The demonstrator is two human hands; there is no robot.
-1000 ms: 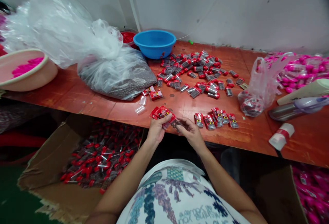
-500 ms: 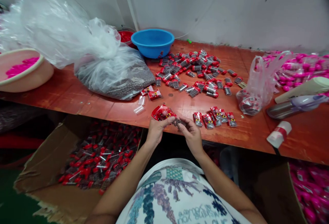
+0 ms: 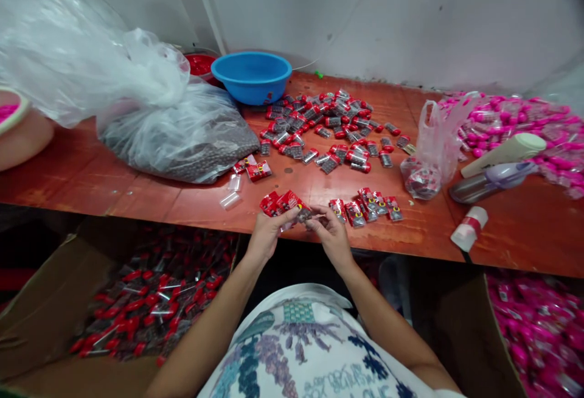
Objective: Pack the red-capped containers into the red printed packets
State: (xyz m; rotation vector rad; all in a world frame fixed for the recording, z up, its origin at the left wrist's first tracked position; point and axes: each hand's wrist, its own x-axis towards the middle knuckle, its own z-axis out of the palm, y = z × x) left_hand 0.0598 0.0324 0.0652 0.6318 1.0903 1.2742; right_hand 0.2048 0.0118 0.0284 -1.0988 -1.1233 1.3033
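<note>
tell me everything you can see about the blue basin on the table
The blue basin is round and open, with a wide rolled rim and sides narrowing downward; it looks like smooth plastic. It sits upright at the back of the red-brown table, near the wall. Its visible inner side is bare, and a small dark mark shows low on its outside. A red bowl is partly hidden behind its left side.

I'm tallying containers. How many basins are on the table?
3: the blue basin near the wall, the red basin partly behind its left side, and the cream basin cut off at the left edge. The large plastic bag may hide others.
</note>
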